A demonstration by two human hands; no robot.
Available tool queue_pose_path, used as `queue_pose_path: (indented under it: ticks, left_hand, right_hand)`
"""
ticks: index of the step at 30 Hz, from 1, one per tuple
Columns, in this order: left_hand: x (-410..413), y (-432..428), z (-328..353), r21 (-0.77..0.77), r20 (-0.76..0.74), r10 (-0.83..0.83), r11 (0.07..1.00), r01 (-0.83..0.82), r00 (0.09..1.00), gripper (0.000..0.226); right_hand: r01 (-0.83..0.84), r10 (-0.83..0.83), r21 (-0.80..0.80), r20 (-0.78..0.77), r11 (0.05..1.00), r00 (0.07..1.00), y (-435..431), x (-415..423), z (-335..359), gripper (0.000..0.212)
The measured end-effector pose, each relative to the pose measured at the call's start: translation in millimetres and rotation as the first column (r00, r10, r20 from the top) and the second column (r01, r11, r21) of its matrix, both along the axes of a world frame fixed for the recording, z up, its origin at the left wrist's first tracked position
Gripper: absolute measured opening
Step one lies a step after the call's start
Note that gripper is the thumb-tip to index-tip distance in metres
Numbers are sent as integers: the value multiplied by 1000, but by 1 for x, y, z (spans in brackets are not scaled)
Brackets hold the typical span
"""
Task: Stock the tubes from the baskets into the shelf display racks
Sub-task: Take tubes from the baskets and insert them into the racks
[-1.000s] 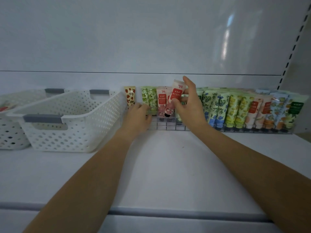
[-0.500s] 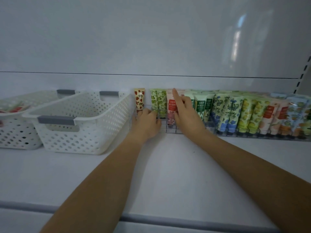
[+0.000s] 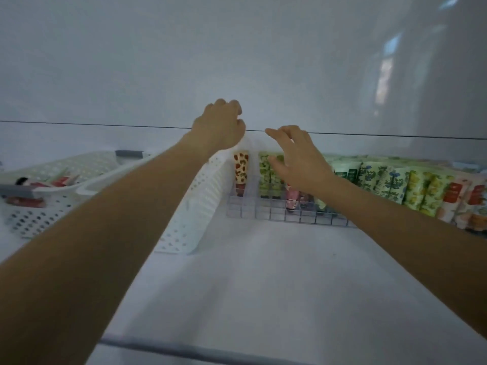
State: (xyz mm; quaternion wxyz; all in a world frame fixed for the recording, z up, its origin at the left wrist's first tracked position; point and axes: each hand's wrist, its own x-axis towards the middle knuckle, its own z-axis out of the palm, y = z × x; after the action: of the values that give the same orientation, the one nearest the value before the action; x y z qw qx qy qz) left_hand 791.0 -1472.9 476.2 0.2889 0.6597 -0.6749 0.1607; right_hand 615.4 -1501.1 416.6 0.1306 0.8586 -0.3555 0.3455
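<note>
Between placements nothing is held: the left hand [image 3: 220,126] is raised with fingers curled, the right hand [image 3: 297,156] is spread wide just above the pink tubes [image 3: 291,200] in the wire rack [image 3: 276,217], and a leftward reach to the red tubes [image 3: 62,181] in the far basket [image 3: 87,160] is judged to be needed next.

the left forearm [image 3: 105,219] crosses the nearer white basket [image 3: 195,206] and hides its inside and most of its rim. the left grip [image 3: 220,126] shows only its back, and with the curled fingertips turned away, whether it holds anything cannot be told. the right grip [image 3: 297,159] covers the tops of the pink tubes [image 3: 291,200] in the wire rack [image 3: 263,214]. print on the tubes is too blurred to read. the far basket [image 3: 52,175] is cut by the left edge, its red contents [image 3: 60,180] a blur. the last tubes [image 3: 477,204] run off the right edge.
</note>
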Motion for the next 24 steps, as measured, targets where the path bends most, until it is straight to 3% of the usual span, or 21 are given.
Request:
queue_pose_path:
  ticks: [8,13,18,24]
  left_hand:
    - [152,24,4,150,51,158,975,-164,986,38]
    - [233,40,5,247,92,164,952,-182,982,39]
    - [288,38,0,354,156,71,927,-123,985,41]
    - [312,17,-15,529,163,-170,847,59,972,28]
  right_hand:
    - [-191,209,220,-66,957,976,12,103,14,53]
    - [-247,293,302,-117,921,949,20,173,28,51]
    - [-213,312,320,-302,923,901,21,226,36,48]
    - [-116,288,395,-410,911,866,21,263,33,43]
